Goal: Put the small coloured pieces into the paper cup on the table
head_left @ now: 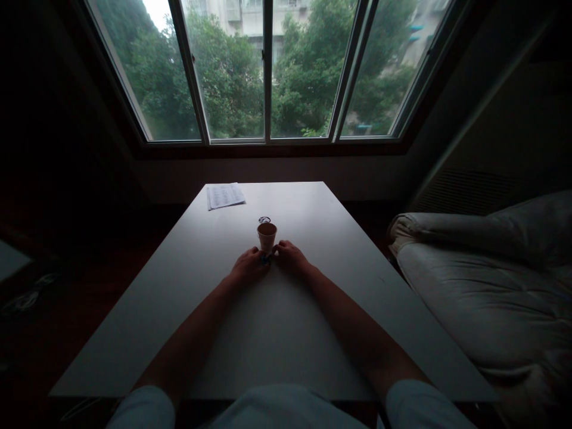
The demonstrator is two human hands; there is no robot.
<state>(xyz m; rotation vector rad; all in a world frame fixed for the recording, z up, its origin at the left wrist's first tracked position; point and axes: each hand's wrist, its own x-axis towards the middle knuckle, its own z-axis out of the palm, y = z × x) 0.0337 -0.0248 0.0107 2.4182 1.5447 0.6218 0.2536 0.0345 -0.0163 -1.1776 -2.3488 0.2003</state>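
Note:
A small paper cup point(267, 235) stands upright on the white table point(322, 310), in the middle. Just in front of its base, my left hand point(248, 265) and my right hand point(290, 256) meet, fingers curled together round a small dark bluish object point(266, 258) that I cannot make out. Both forearms rest stretched out on the tabletop. A small dark ring-like item point(264, 220) lies just behind the cup.
A printed sheet of paper point(224, 195) lies at the table's far left corner. A pale padded quilt or cushion point(487, 280) sits close along the table's right side. A wide window point(268, 71) with trees outside is beyond; the room is dim.

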